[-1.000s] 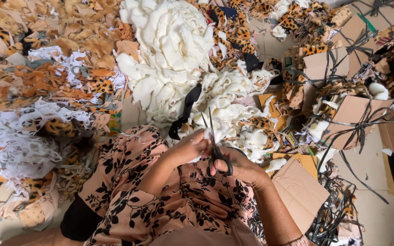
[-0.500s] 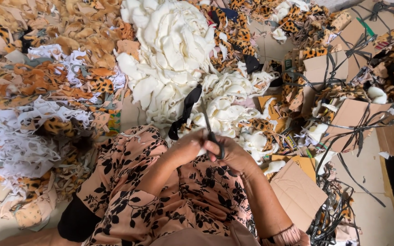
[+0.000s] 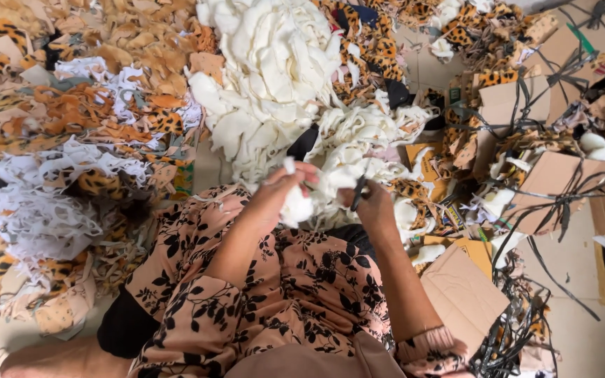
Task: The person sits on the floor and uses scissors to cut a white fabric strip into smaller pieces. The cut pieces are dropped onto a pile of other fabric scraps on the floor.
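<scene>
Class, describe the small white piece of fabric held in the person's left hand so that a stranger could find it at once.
Start at the big cream fabric heap at top centre, then drop to the two hands above the floral lap. The left hand pinches a small white fabric piece. Unlike the loose scraps around, it is lifted off the pile, beside the right hand holding dark scissors.

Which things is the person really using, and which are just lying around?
In use: left hand holding a white fabric piece; right hand holding scissors.
Lying about: cream fabric pile, leopard-print scraps, cardboard, black straps.
</scene>
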